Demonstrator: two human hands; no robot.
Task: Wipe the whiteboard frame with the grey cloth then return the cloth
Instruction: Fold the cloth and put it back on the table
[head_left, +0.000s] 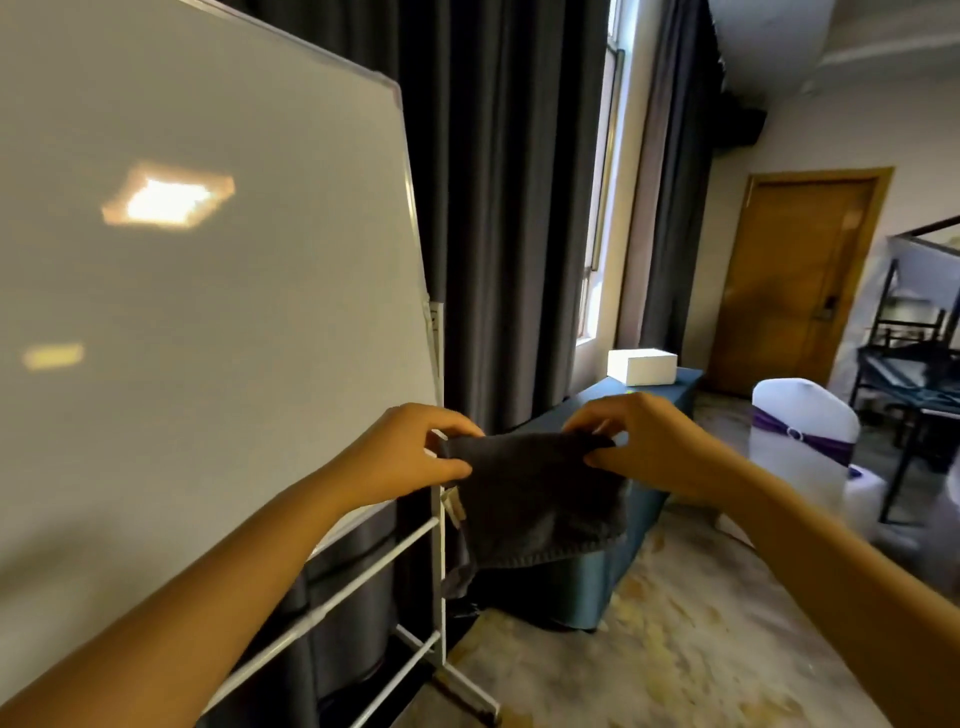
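Observation:
A large whiteboard (208, 291) on a white metal stand fills the left half of the view, its thin frame (415, 234) running down the right edge. The dark grey cloth (535, 499) hangs spread between both hands, just right of the board's lower right corner. My left hand (410, 452) pinches the cloth's top left corner, close to the frame. My right hand (649, 441) pinches the top right corner. The cloth's lower part droops in front of a blue-covered table.
The stand's white legs and crossbars (441, 597) reach the floor below the board. Dark curtains (509, 208) hang behind. A blue-covered table (649, 499) holds a white box (642, 366). A white-covered chair (802, 441) with a purple sash, a wooden door (789, 280) and stacked furniture stand right.

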